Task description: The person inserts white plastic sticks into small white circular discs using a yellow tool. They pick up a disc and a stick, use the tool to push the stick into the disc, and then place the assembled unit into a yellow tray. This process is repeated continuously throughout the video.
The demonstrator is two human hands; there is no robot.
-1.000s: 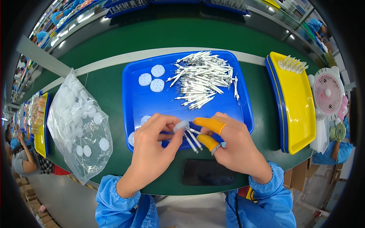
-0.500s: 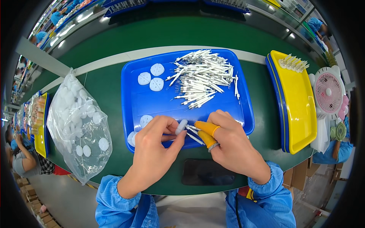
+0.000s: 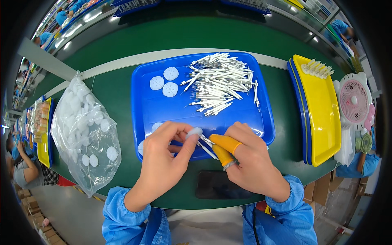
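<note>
Over the near edge of the blue tray (image 3: 136, 106), my left hand (image 3: 163, 157) pinches a small white round disc (image 3: 194, 132) between thumb and fingers. My right hand (image 3: 255, 161), with yellow finger cots on two fingers, grips a few thin white sticks (image 3: 207, 142) with metal ends. The sticks meet the disc's edge; whether any end is inside it I cannot tell. A pile of similar white sticks (image 3: 220, 85) fills the tray's far right part. Three white discs (image 3: 170, 89) lie at its far left, and others are partly hidden behind my left hand.
A clear plastic bag of white discs (image 3: 83, 130) lies at left. A black phone (image 3: 218, 185) rests near the table's front edge. At right are stacked yellow and blue trays (image 3: 320, 122), the top one bearing upright white pieces (image 3: 317, 68), and a pink fan (image 3: 354, 100).
The disc has turned in my left fingers and lies flatter. My right fingers have shifted slightly, bringing the sticks' ends close against it.
</note>
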